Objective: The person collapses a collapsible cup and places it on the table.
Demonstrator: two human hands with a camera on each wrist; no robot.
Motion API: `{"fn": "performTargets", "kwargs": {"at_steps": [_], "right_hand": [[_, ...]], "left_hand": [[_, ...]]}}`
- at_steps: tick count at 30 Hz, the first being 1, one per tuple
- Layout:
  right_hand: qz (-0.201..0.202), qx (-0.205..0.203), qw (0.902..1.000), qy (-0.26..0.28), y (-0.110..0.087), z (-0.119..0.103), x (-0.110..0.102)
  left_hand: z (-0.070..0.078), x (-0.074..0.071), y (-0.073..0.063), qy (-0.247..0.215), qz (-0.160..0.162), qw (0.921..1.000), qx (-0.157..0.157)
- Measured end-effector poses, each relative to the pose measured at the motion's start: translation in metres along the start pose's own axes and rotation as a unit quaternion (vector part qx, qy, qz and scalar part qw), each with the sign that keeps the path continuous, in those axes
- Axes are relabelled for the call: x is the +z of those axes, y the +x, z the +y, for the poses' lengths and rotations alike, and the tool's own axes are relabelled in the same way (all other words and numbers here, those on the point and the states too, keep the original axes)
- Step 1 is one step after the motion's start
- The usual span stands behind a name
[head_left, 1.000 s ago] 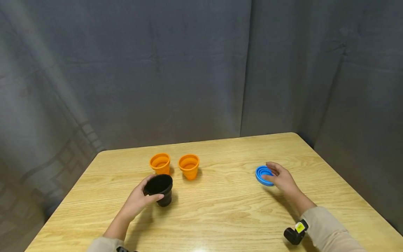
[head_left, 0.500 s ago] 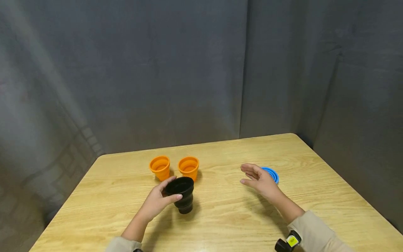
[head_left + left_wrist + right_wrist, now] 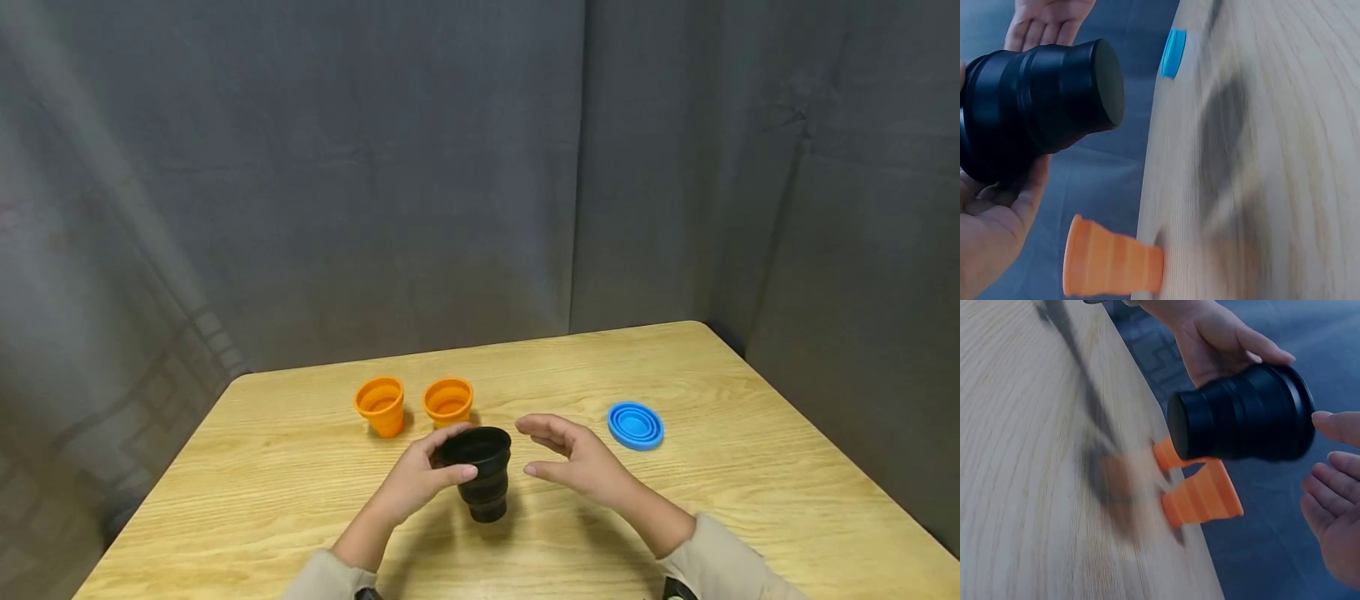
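My left hand [image 3: 422, 479] grips a black collapsible cup [image 3: 489, 487] near its rim, thumb on the near side and fingers behind. The cup is extended to full height and held above the table, as its shadow in both wrist views shows. To its right, my right hand [image 3: 581, 462] is held with fingers spread from the thumb, facing the cup and holding nothing. In the right wrist view the right thumb tip lies right at the rim of the black cup [image 3: 1241, 415]. The left wrist view shows the ribbed side and flat base of the cup [image 3: 1054, 100].
Two orange collapsible cups stand upright behind: the left cup [image 3: 380, 407] and the right cup [image 3: 447, 400], partly hidden by the black one. A blue collapsible cup [image 3: 636, 426], folded flat, lies on the wooden table [image 3: 720, 467] at the right. Grey curtains [image 3: 420, 183] hang behind.
The left hand has carried the black cup right to the middle. My right hand has let go of the flat blue cup, which now lies on the table, and moved left toward the black cup.
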State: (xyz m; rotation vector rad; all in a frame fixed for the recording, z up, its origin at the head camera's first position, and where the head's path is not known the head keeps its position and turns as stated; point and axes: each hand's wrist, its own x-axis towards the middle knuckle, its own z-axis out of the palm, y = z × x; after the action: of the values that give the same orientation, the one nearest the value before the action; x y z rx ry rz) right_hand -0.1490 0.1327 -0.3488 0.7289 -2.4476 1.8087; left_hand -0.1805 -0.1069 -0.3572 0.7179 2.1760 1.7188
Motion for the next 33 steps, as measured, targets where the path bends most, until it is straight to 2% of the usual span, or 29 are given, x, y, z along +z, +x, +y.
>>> {"fn": "performTargets", "kwargs": {"at_steps": [6,10,18,23,25,29,33], "right_hand": [[-0.007,-0.029,0.9985,-0.046,-0.002,-0.006,0.002],[-0.015,-0.050,0.9957,-0.076,-0.002,-0.007,0.003],[-0.034,-0.079,0.9896,-0.115,0.000,-0.009,-0.002],[-0.061,-0.091,0.9899,-0.090,0.000,-0.006,-0.004],[-0.071,-0.087,0.9909,-0.075,0.000,-0.005,-0.004],[-0.078,-0.056,0.9950,-0.026,-0.001,-0.003,-0.005],[-0.078,-0.014,0.9958,0.044,-0.002,0.002,-0.008]], "left_hand": [[0.007,0.009,0.006,-0.002,-0.026,0.9996,0.001],[0.004,0.013,0.009,-0.010,-0.037,0.9992,0.003],[0.004,0.011,0.009,-0.005,-0.057,0.9983,0.005],[0.001,0.004,0.006,-0.036,-0.099,0.9945,0.007],[-0.001,0.003,0.004,-0.033,-0.108,0.9936,0.011],[-0.003,0.002,0.001,-0.010,-0.097,0.9945,0.038],[-0.004,0.005,0.001,0.020,-0.070,0.9929,0.094]]}}
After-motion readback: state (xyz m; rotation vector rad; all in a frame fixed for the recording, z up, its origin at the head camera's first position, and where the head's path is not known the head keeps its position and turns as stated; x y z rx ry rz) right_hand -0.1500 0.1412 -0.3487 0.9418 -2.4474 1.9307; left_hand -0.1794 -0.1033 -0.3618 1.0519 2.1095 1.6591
